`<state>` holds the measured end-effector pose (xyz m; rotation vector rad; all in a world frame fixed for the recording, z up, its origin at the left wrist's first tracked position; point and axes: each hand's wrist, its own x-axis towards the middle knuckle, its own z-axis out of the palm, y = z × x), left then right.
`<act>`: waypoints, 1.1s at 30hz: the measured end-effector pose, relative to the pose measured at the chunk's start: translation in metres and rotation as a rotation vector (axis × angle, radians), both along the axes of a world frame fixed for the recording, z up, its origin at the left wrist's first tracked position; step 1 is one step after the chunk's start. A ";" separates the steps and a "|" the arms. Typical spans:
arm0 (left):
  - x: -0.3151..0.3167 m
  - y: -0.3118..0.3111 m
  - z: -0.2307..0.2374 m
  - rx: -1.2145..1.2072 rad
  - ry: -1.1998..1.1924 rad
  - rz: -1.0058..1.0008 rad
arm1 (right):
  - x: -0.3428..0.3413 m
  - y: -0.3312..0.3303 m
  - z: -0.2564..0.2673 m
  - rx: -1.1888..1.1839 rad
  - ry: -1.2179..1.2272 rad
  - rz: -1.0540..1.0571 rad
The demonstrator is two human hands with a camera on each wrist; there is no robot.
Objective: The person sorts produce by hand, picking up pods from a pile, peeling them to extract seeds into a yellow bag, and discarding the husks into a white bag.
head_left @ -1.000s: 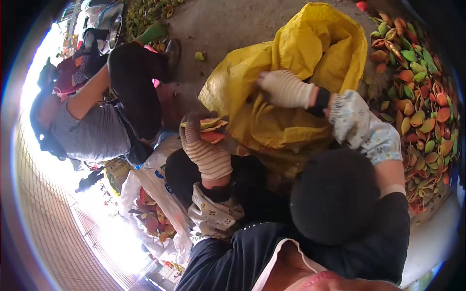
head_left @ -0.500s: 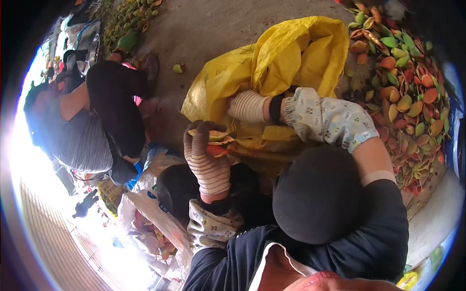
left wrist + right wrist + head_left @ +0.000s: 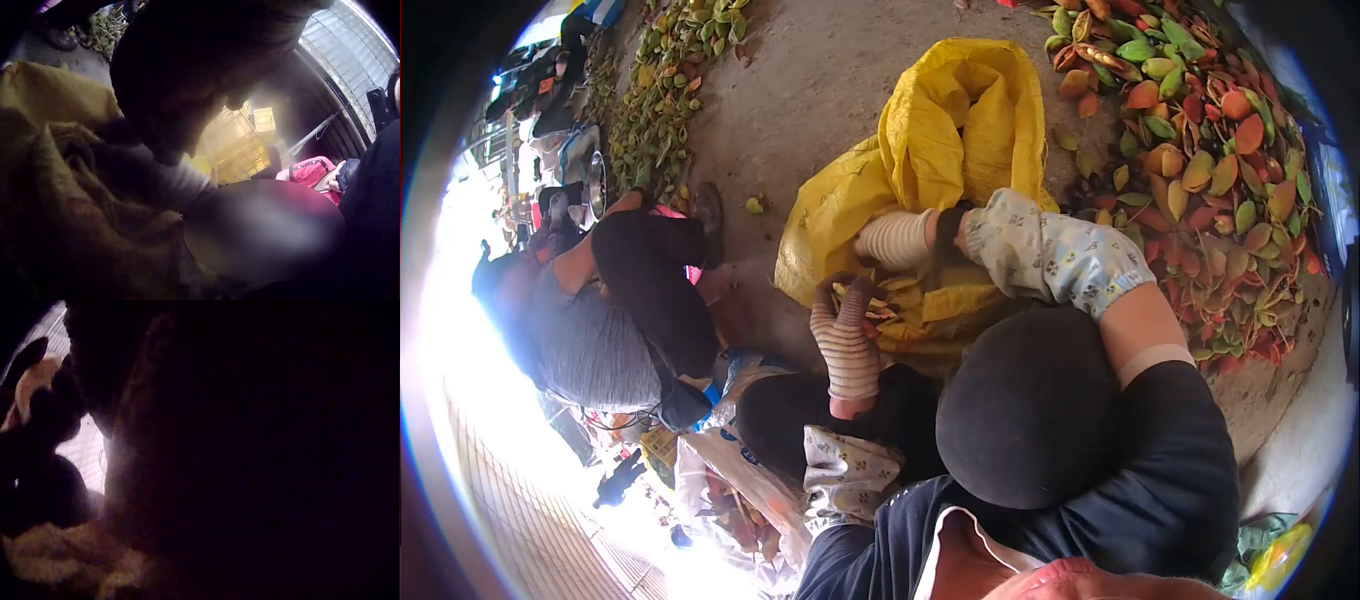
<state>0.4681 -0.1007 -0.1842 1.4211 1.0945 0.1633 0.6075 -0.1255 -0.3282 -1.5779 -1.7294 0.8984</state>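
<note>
In the head view my left hand [image 3: 846,345], in a striped glove with dark fingers, holds open seed pods [image 3: 880,308] between curled fingers and thumb, close to the yellow sack's near side. My right hand [image 3: 894,240] reaches into the mouth of the yellow woven sack [image 3: 850,180], its fingers hidden by the folds. A pale orange pod [image 3: 39,384] shows between dark gloved fingers in the right wrist view, which is otherwise nearly black. In the left wrist view the left hand [image 3: 178,81] is a dark shape above the sack [image 3: 56,94], in front of a striped glove.
A large heap of green and red pods [image 3: 1190,180] covers the floor on the right. More pods [image 3: 655,110] lie at the back left. Another person [image 3: 615,310] sits at the left, near a white plastic bag [image 3: 755,470] with pods inside. Yellow crates [image 3: 231,144] stand behind.
My right hand has moved left and deeper into the sack's mouth. My left hand still grips the pods, now closer to the sack. The head view has shifted, bringing more of the right-hand heap in.
</note>
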 end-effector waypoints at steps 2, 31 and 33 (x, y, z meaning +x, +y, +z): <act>0.006 -0.002 -0.007 0.007 -0.025 -0.054 | 0.015 -0.009 -0.003 0.141 0.301 -0.151; 0.057 -0.019 -0.068 0.207 -0.045 0.060 | 0.038 -0.111 0.012 0.156 -0.350 -0.478; 0.058 -0.024 -0.058 -0.005 -0.106 0.024 | 0.065 -0.138 0.029 0.368 -0.300 -0.855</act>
